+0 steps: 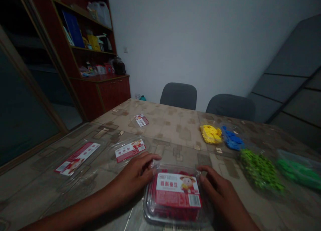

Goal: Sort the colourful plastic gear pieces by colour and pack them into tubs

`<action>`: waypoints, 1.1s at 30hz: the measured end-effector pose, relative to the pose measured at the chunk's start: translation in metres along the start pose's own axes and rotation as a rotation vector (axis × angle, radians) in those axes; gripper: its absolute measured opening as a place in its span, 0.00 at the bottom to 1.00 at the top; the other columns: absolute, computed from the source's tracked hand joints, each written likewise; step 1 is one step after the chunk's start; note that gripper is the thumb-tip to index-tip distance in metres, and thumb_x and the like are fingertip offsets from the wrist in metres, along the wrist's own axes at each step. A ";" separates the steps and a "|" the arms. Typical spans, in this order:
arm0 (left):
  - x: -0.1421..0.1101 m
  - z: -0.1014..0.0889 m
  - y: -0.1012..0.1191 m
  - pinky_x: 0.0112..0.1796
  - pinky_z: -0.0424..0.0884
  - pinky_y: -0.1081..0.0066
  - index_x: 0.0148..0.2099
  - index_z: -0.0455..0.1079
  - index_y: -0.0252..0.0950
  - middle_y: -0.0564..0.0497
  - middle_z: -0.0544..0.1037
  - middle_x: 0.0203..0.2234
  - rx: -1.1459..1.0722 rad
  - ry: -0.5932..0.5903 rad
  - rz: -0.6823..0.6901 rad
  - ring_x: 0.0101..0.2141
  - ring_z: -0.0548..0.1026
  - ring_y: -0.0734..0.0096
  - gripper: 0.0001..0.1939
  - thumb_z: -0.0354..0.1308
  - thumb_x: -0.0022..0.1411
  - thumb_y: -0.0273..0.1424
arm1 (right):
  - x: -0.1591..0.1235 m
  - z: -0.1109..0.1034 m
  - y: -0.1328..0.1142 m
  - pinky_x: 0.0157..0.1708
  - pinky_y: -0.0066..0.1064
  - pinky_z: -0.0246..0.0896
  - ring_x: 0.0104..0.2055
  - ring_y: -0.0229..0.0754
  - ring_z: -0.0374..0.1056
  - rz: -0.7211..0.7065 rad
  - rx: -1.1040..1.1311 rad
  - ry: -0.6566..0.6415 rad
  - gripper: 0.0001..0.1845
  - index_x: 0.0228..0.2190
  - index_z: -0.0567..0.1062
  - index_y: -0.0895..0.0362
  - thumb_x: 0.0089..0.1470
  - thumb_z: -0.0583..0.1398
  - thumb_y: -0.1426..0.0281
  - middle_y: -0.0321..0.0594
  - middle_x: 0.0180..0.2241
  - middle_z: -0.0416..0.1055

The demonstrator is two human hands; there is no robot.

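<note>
A clear plastic box with red contents stands on the table in front of me. Its clear lid, on top, carries a red and white label with a cartoon figure. My left hand grips the lid's far left corner between thumb and fingers. At the far right corner, my right hand has its thumb and forefinger closed on the edge; its other fingers are partly hidden. Beyond my left forearm lies a labelled clear lid, with another labelled lid to its left.
Farther back is a smaller labelled lid. On the right stand open boxes of yellow pieces, blue pieces, light green pieces and green pieces. Two grey chairs line the table's far side.
</note>
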State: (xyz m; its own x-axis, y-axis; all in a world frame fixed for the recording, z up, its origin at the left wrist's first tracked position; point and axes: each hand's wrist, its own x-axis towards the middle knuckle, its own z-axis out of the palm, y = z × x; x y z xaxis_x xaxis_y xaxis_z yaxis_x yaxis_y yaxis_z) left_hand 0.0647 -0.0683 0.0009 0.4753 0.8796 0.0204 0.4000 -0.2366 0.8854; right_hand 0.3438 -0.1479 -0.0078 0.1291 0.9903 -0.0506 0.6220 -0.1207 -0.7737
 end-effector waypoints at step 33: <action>0.004 0.021 -0.023 0.14 0.59 0.82 0.39 0.69 0.32 0.53 0.75 0.21 -0.816 -0.140 -0.301 0.14 0.66 0.80 0.23 0.72 0.49 0.41 | -0.001 0.024 -0.004 0.29 0.31 0.64 0.29 0.44 0.71 0.241 0.782 -0.053 0.21 0.35 0.72 0.53 0.52 0.63 0.48 0.35 0.26 0.74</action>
State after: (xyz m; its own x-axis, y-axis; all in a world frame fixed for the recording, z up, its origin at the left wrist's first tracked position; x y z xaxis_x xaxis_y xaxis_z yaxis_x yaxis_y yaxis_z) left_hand 0.0737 -0.0680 -0.0290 0.5528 0.7858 -0.2774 -0.1350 0.4129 0.9007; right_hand 0.3226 -0.1465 -0.0196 0.1418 0.9476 -0.2863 -0.1393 -0.2673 -0.9535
